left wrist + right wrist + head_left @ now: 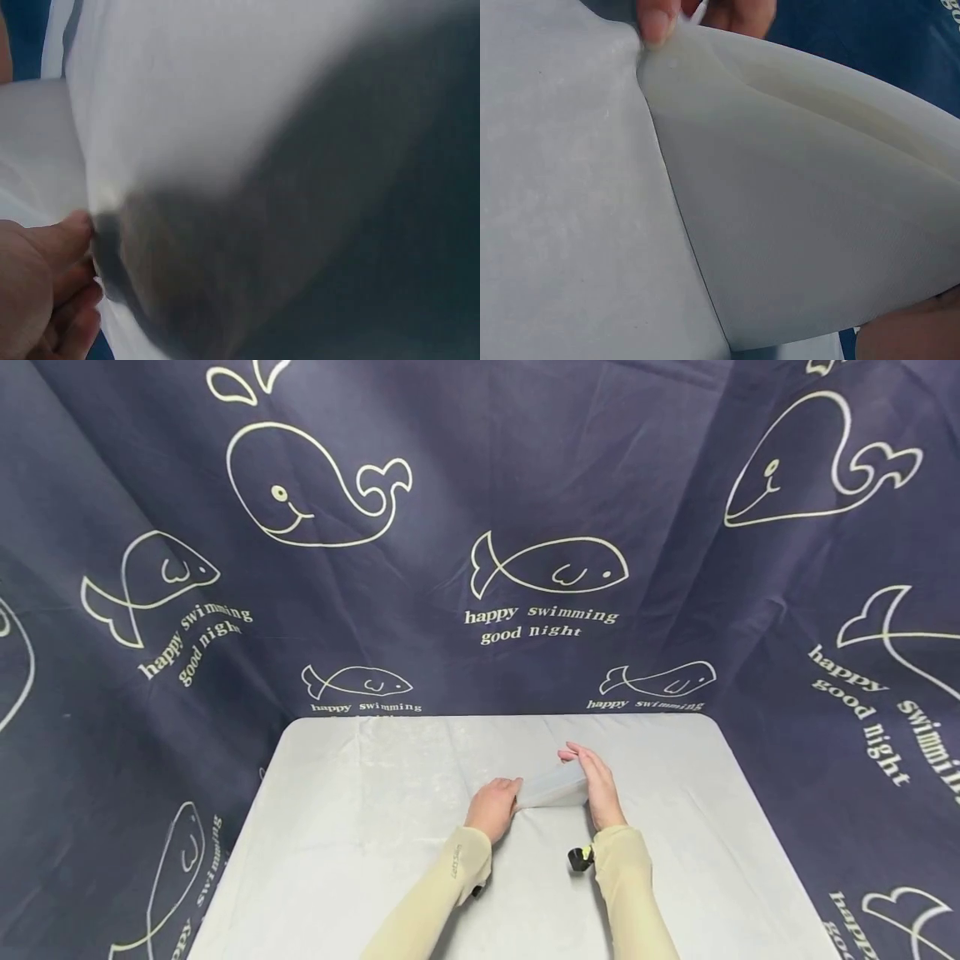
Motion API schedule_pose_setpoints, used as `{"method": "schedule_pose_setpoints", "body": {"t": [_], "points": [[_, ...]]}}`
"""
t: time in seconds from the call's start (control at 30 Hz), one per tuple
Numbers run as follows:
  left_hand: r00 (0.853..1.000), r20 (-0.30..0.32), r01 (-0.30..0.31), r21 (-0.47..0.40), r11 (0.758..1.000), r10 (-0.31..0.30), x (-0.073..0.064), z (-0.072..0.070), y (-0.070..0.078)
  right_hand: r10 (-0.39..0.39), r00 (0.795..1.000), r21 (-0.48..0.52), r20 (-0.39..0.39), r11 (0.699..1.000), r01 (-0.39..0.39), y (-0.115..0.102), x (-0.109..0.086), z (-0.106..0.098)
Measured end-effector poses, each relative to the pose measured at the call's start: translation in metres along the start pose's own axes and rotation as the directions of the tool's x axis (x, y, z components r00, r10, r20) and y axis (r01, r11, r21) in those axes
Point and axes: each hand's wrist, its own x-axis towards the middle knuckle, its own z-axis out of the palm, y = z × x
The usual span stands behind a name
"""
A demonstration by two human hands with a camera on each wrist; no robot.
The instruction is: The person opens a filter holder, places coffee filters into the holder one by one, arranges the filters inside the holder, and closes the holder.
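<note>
A sheer pale grey-white piece of fabric (553, 787) is stretched between the two hands over the covered table. My left hand (495, 808) pinches its left end; in the left wrist view the thumb (71, 229) lies at the fabric's edge. My right hand (602, 789) stands at the other end, fingers extended and slightly bent, the palm side against the fabric. In the right wrist view the fabric (780, 210) is doubled, with an upper fold curving away, and hides most of the right hand (911, 334). Dark shadows show through the cloth (187, 90) in the left wrist view.
A whitish, lightly creased cover lies over the table (352, 852), which has rounded far corners. Dark blue curtains (540, 460) with whale and fish prints stand behind and on both sides. A small black camera (581, 858) sits at the right wrist.
</note>
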Motion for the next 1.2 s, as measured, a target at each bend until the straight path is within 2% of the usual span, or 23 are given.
{"method": "schedule_pose_setpoints", "body": {"t": [0.1,0.27,0.4,0.57,0.8,1.2], "points": [[0.999,-0.043,-0.023,0.106,0.994,0.028,-0.001,0.0,-0.005,-0.014,1.0,-0.002,-0.013,1.0,0.014,-0.007,-0.002,0.001],[0.999,-0.033,-0.019,0.15,0.989,0.024,-0.004,-0.002,-0.005,-0.011,1.0,0.019,-0.027,1.0,0.012,-0.006,-0.002,0.003],[0.999,-0.046,-0.02,0.115,0.993,0.026,-0.005,-0.002,-0.006,-0.018,0.998,0.039,-0.053,0.999,0.02,-0.007,-0.003,0.007],[0.999,-0.04,-0.015,0.079,0.997,0.018,-0.01,-0.001,-0.014,-0.019,0.998,0.026,-0.053,0.999,0.021,-0.009,-0.004,0.017],[0.999,0.011,0.045,0.02,0.999,-0.045,-0.026,-0.004,-0.031,-0.018,0.999,-0.01,-0.034,1.0,0.018,-0.013,-0.006,0.041],[0.993,0.018,0.117,-0.022,0.993,-0.117,-0.045,-0.018,-0.059,0.018,1.0,0.027,0.004,0.999,-0.018,-0.016,-0.005,0.078]]}}
